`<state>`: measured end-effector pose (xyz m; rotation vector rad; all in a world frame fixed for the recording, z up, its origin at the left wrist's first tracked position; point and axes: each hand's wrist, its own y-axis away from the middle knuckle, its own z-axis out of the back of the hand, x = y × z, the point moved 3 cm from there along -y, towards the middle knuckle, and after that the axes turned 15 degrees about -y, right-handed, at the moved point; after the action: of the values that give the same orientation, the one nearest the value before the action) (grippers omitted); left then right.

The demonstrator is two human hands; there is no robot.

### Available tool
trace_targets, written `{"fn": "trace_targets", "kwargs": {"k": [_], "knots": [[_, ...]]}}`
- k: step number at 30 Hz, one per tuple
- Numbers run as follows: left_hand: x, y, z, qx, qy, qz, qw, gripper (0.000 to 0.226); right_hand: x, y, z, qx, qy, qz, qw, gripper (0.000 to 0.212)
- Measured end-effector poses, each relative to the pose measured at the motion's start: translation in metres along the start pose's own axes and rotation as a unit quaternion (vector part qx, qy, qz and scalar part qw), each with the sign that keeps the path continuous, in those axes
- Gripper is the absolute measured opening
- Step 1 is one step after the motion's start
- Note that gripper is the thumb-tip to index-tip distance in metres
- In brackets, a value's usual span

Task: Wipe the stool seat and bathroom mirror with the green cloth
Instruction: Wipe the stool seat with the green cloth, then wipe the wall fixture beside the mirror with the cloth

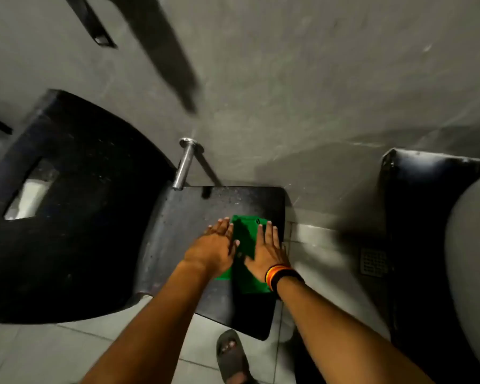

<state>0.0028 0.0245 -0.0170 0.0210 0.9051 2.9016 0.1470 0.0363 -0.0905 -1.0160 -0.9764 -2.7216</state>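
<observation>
A green cloth point(245, 239) lies flat on the dark, speckled stool seat point(189, 217) in the middle of the head view. My left hand point(211, 248) presses palm-down on the cloth's left edge, fingers spread. My right hand point(266, 250), with a striped band at the wrist, lies flat on the cloth's right part near the seat's right edge. Neither hand grips the cloth. No mirror is in view.
A black counter point(67, 217) with a rectangular opening stands to the left. A chrome pipe point(185, 164) runs from the grey wall point(316, 92) to the seat's back. A grey rounded fixture point(471, 259) is at the right, a floor drain point(373, 260) beside it. My sandalled foot point(232, 356) stands below.
</observation>
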Motion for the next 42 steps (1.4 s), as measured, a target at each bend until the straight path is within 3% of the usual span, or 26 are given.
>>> {"fn": "trace_targets", "kwargs": {"k": [7, 10, 14, 18, 24, 28, 32, 35, 42], "knots": [[-0.010, -0.013, -0.060, 0.031, -0.001, 0.009, 0.999, 0.063, -0.033, -0.022, -0.067, -0.071, 0.052, 0.028, 0.996, 0.084], [-0.011, -0.008, -0.069, 0.032, -0.005, 0.007, 0.999, 0.063, -0.036, -0.026, -0.071, -0.079, 0.037, 0.047, 0.995, 0.087], [-0.015, 0.011, -0.051, 0.038, -0.013, 0.010, 0.999, 0.064, -0.031, -0.019, -0.048, -0.062, 0.003, 0.073, 0.995, 0.075], [-0.013, 0.035, 0.008, 0.012, -0.049, 0.015, 0.999, 0.063, -0.007, 0.015, 0.002, -0.068, -0.004, 0.111, 0.991, 0.074], [-0.020, 0.085, 0.217, -0.127, -0.087, -0.005, 0.988, 0.063, 0.111, 0.073, 0.173, -0.114, 0.024, 0.191, 0.975, 0.083], [-0.036, 0.136, 0.369, -0.242, -0.115, -0.030, 0.963, 0.062, 0.206, 0.151, 0.302, -0.198, 0.093, 0.281, 0.934, 0.074], [-0.072, 0.197, 0.497, -0.373, -0.144, -0.062, 0.914, 0.062, 0.276, 0.232, 0.412, -0.313, 0.155, 0.342, 0.872, 0.062], [-0.096, 0.243, 0.563, -0.455, -0.169, -0.085, 0.870, 0.061, 0.310, 0.286, 0.475, -0.395, 0.192, 0.375, 0.816, 0.062], [-0.128, 0.311, 0.657, -0.535, -0.210, -0.086, 0.814, 0.061, 0.372, 0.409, 0.593, -0.553, 0.237, 0.413, 0.684, 0.062]]}}
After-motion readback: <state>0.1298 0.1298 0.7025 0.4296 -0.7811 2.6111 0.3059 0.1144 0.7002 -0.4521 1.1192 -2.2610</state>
